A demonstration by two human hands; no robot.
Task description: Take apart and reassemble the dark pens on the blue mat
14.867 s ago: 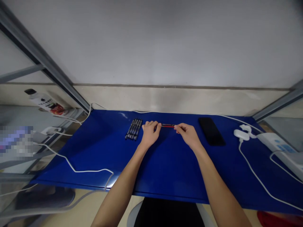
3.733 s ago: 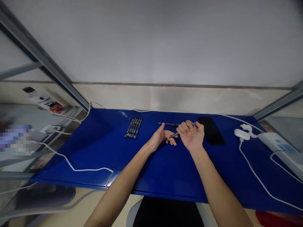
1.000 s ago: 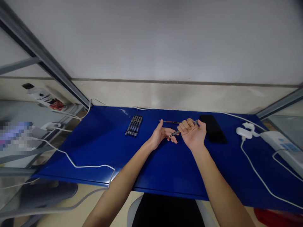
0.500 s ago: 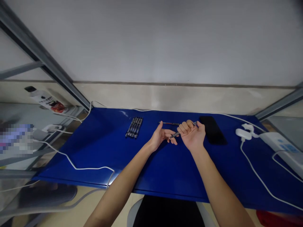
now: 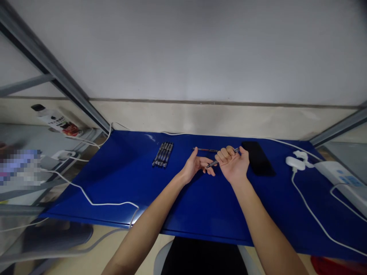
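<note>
My right hand [image 5: 233,164] is closed in a fist round a dark pen barrel [image 5: 212,163], whose tip sticks out to the left. My left hand [image 5: 195,167] pinches that tip with thumb and fingers, so both hands meet over the middle of the blue mat [image 5: 200,198]. A thin red refill [image 5: 205,149] lies on the mat just behind the hands. A row of several dark pens [image 5: 162,154] lies to the left of my left hand.
A black phone [image 5: 257,163] lies flat right of my right hand. White chargers [image 5: 294,162], a white power strip [image 5: 341,178] and cables sit at the right. A white cable [image 5: 94,202] loops over the mat's left front. A bottle [image 5: 56,121] rests at the far left.
Since a second ago the hands have stayed joined on the pen, almost still. Much earlier both hands held the red refill flat on the mat; it now lies there alone.
</note>
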